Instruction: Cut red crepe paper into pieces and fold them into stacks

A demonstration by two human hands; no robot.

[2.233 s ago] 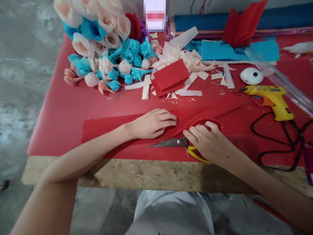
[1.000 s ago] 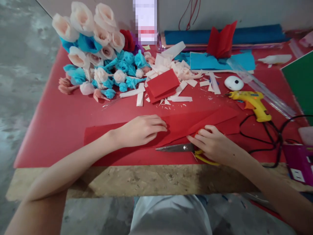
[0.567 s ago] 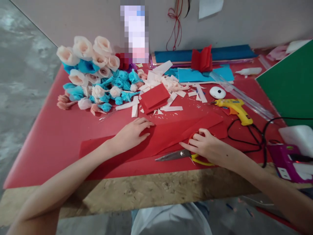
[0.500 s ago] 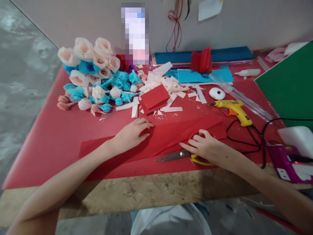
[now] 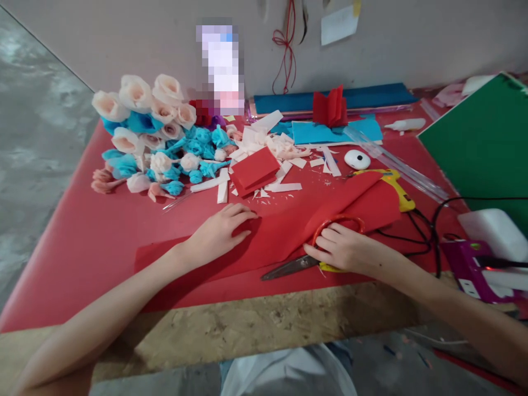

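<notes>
My left hand point(image 5: 220, 231) lies on a long sheet of red crepe paper point(image 5: 280, 231), its fingers stretched out and pressing lightly on it. At the paper's near edge, my right hand point(image 5: 344, 247) is closed on a pair of scissors point(image 5: 289, 268). Their dark blades point left. An orange handle loop arches above my fingers, and part of the yellow handle shows below them. A loose flap of the red paper stands up beyond the scissors and partly covers the yellow glue gun point(image 5: 402, 192).
Paper flowers point(image 5: 136, 93) are heaped at the back left. Pale paper scraps point(image 5: 268, 137) and a folded red piece point(image 5: 254, 170) lie in the middle. To the right are a white case point(image 5: 357, 159), clear glue sticks point(image 5: 396, 165), a green board point(image 5: 482, 148), black cords point(image 5: 433, 236) and a purple power strip point(image 5: 466, 269).
My right hand has taken hold of the scissors and their orange loop has lifted. The right end of the red paper has moved up and over the glue gun. My left hand stays put.
</notes>
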